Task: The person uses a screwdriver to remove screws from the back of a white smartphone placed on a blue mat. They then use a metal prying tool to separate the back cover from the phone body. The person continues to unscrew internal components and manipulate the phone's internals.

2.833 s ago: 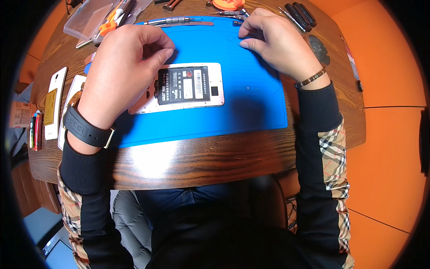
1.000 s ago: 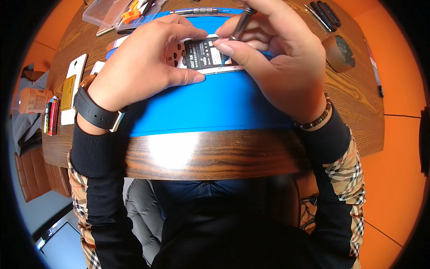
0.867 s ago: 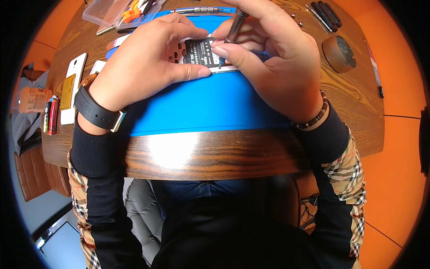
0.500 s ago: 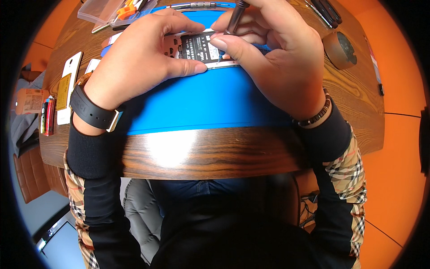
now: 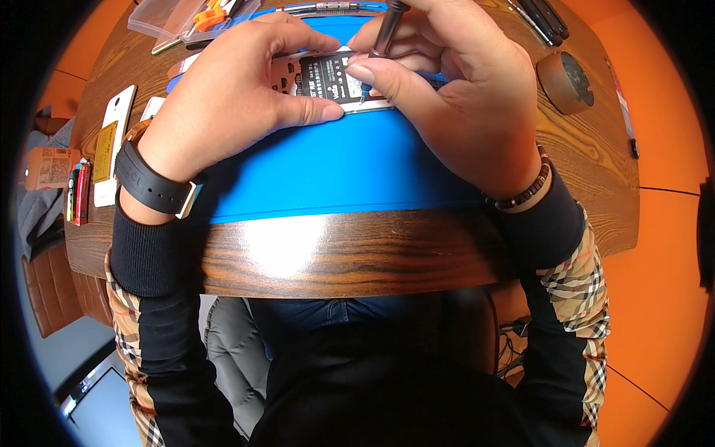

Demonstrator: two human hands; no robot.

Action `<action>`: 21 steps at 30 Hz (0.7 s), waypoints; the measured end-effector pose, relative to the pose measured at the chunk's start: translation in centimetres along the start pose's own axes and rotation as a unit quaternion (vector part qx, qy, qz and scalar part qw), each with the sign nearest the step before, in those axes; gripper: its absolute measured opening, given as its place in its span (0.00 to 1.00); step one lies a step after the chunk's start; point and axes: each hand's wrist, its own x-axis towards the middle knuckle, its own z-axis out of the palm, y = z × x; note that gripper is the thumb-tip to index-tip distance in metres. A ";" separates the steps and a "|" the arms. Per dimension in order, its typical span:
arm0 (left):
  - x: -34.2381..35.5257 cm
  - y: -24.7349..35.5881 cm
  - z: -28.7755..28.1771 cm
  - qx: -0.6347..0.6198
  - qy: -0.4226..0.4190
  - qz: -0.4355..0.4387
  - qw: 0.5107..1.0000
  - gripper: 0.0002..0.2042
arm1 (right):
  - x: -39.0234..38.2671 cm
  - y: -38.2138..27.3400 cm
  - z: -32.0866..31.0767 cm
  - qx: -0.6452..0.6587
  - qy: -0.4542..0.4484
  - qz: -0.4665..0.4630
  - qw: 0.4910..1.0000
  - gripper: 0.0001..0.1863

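Plainly, the left hand [image 5: 223, 104] does the steadying: its fingers lie along the far edge of the open phone [image 5: 370, 106] and its thumb presses the near edge, so it is closed around the phone's left end. The phone lies flat on a blue mat [image 5: 320, 164], its black battery [image 5: 322, 80] showing between the two hands. Over the phone's near edge, a screwdriver [image 5: 386, 33] leans with its blue tip down, and to the phone's right the right hand [image 5: 477, 97] grips it between thumb and fingers. Whether the tip sits in a screw is too small to make out. Done well, I'd judge, this wants a firm but light left grip, the driver as upright as possible, slow turns from the fingertips, and the point well clear of the battery.

As for the surroundings, well left of the phone are a brown padded seat [image 5: 56, 298] and a white panel [image 5: 118, 138] on the dark wooden table [image 5: 335, 253]. Beyond the phone to its left is a clear plastic box [image 5: 153, 22]; well to its right stand a round brown pot [image 5: 555, 86] and, past the table, orange panels [image 5: 663, 261].
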 end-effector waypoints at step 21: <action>-0.1 -1.2 -0.5 -0.039 -0.032 0.011 0.999 0.30 | 0.9 0.7 0.3 -0.019 0.006 -0.067 0.998 0.30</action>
